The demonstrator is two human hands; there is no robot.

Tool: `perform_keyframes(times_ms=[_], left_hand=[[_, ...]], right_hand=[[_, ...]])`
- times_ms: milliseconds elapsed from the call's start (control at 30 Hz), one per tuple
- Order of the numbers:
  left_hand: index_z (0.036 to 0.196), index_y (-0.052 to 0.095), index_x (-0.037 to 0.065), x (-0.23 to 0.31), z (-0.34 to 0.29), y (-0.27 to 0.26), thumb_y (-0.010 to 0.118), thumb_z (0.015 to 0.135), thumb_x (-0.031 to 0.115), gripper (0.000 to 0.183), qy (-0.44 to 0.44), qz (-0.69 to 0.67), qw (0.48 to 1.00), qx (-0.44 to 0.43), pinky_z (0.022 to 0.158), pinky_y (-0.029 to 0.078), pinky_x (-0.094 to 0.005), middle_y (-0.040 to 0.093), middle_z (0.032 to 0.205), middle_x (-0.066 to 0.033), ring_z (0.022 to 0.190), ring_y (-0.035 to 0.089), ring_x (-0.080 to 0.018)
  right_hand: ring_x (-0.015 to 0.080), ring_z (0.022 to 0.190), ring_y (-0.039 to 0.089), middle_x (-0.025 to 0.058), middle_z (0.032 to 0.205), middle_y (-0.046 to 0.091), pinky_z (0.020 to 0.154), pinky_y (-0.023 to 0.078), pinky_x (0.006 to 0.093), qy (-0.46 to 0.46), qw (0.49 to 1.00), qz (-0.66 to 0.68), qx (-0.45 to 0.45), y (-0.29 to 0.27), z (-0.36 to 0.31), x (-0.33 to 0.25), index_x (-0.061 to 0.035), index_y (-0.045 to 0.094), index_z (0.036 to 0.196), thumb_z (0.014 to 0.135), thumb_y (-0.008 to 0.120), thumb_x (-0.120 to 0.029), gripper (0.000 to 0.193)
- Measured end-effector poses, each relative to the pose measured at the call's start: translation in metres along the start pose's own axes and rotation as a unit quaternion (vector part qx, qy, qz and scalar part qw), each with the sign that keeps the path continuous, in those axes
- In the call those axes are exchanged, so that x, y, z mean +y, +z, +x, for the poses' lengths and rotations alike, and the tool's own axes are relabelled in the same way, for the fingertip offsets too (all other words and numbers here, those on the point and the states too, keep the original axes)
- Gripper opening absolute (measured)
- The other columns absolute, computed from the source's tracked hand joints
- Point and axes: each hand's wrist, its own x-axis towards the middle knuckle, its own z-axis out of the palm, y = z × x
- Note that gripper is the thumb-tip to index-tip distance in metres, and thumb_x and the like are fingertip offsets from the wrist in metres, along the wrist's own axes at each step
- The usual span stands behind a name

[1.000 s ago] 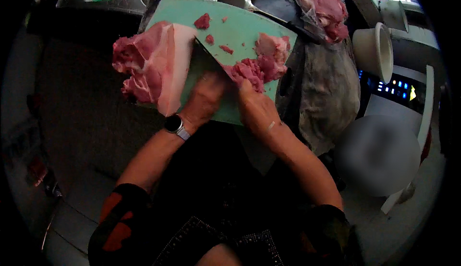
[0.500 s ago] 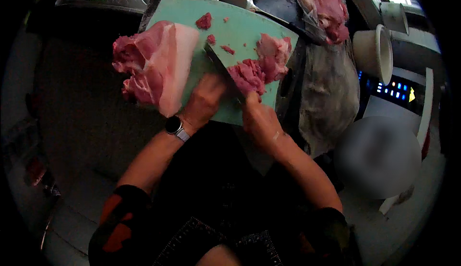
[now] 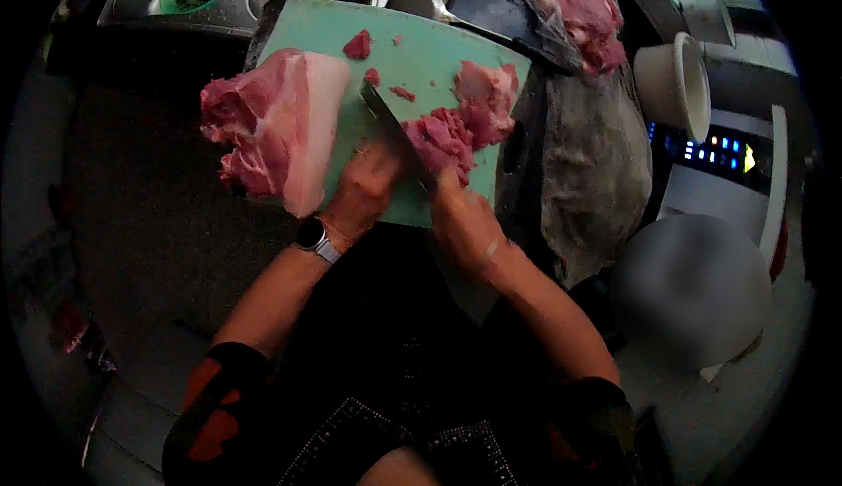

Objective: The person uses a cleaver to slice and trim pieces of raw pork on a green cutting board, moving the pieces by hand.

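Meat (image 3: 263,122) overhangs board (image 3: 421,52) leftward; right hand (image 3: 465,223) grips knife (image 3: 392,131), left hand (image 3: 361,189) unclear in grip.

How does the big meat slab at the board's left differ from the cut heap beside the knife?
The slab is larger than the heap. The slab has a broad pale layer along its right side; the heap is mostly deep pink. The slab overhangs the green board at left; the heap lies within it. Both look like raw meat.

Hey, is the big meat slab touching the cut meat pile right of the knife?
Apart. The head view shows bare green cutting board between the meat slab and the cut meat pile.
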Motion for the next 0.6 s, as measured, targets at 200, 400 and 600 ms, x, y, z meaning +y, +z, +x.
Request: perform_keyframes(times_ms=[200,400,600], left_hand=[[0.105,0.059,0.001,0.01,0.005,-0.003,0.066,0.077,-0.003,0.029,-0.029,-0.02,0.999,0.024,0.085,0.048,-0.0435,0.059,0.108,-0.0159,0.099,0.057,-0.0362],[0.111,0.057,0.009,0.041,0.037,0.015,0.075,0.077,0.017,0.038,0.05,-0.016,0.998,0.017,0.098,0.038,-0.0477,0.055,0.118,-0.0116,0.112,0.052,-0.0324],[0.109,0.059,0.011,0.03,0.051,0.03,0.071,0.075,0.021,0.037,0.074,0.128,0.984,-0.097,0.102,0.029,-0.0508,0.057,0.117,-0.007,0.117,0.05,-0.0274]], right_hand=[[0.0522,0.077,0.06,0.0322,0.079,0.061,0.064,0.046,0.0578,-0.016,0.997,0.029,0.076,-0.014,-0.001,0.007,0.0005,0.042,0.106,0.087,0.054,0.0,0.022],[0.038,0.062,0.065,0.0252,0.071,0.061,0.054,0.048,0.0392,-0.004,0.971,0.057,0.232,-0.054,-0.062,0.033,0.003,0.051,0.112,0.093,0.06,-0.008,0.024],[0.0438,0.062,0.063,0.0266,0.064,0.057,0.047,0.044,0.0444,0.003,0.962,0.061,0.267,-0.069,-0.077,0.043,0.0042,0.048,0.105,0.092,0.063,-0.009,0.024]])
